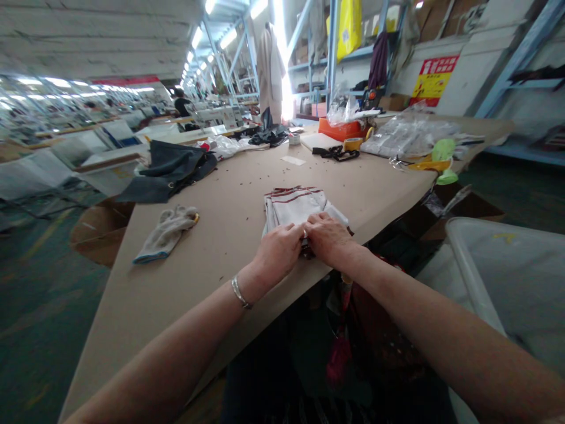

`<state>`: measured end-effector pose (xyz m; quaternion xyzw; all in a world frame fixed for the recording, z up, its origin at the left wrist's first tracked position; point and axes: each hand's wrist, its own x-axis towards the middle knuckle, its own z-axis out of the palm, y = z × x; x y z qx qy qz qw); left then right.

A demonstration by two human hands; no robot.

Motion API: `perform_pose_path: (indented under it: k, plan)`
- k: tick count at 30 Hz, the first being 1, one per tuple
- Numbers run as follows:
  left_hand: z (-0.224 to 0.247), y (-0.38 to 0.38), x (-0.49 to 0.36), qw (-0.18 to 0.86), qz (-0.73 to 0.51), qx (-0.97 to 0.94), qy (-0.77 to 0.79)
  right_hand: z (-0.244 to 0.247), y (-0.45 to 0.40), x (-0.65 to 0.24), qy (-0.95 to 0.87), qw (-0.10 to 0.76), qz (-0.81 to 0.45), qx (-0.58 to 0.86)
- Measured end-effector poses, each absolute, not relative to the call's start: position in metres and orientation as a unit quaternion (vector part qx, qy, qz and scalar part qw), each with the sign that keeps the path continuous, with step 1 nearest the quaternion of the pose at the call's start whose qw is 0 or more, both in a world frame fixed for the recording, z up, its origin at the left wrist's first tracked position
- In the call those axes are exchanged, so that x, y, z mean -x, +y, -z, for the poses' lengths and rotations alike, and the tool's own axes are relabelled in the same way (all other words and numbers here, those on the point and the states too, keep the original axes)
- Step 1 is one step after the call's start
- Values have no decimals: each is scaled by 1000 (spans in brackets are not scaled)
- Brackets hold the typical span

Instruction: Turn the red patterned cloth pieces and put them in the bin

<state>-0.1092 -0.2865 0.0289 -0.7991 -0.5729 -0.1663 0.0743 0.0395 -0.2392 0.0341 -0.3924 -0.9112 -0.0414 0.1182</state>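
A small stack of white fabric pieces (293,206) with dark red edges lies near the front edge of the brown-topped table (229,235). Both hands meet over its near side. My left hand (282,250) has its fingers curled in on the fabric, and a bracelet circles that wrist. Pressed close beside it, my right hand (329,238) also has bent fingers gripping the fabric. The fingertips and the cloth's near edge are partly hidden under the hands.
A knitted work glove (165,234) lies to the left. Dark grey fabric (172,168) sits at the far left corner. An orange box (342,128), a tape roll (353,143) and plastic-wrapped packs (406,135) stand at the back. A white plastic bin (468,259) is at my right.
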Motion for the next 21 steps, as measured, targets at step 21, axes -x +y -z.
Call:
perform_pose_path:
  k: [21]
  plan:
    - [-17,-302,139,20,290,753,-590,-39,-258,-38,-936,133,-45,322]
